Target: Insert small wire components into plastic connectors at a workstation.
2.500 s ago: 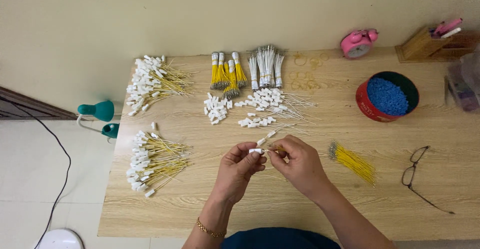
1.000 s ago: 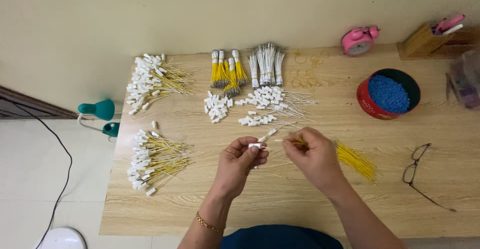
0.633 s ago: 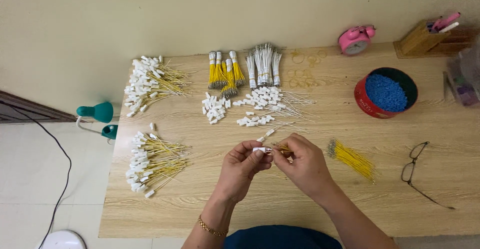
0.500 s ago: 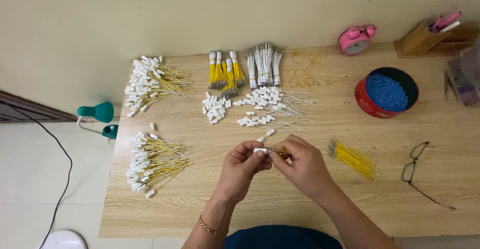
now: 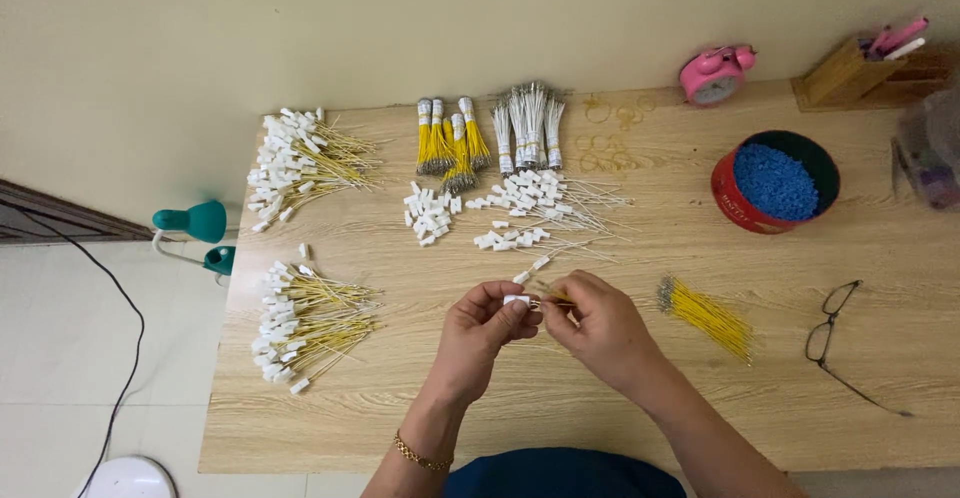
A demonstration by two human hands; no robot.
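Your left hand pinches a small white plastic connector between thumb and fingertips, and your right hand closes on a thin yellow wire whose end meets that connector just between the two grips. To your right lies a loose bundle of yellow wires. Farther out sit scattered white connectors on the wooden table, and a red tin of blue pellets.

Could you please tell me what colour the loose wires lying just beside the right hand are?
The loose wires are yellow, clearest in the head view.
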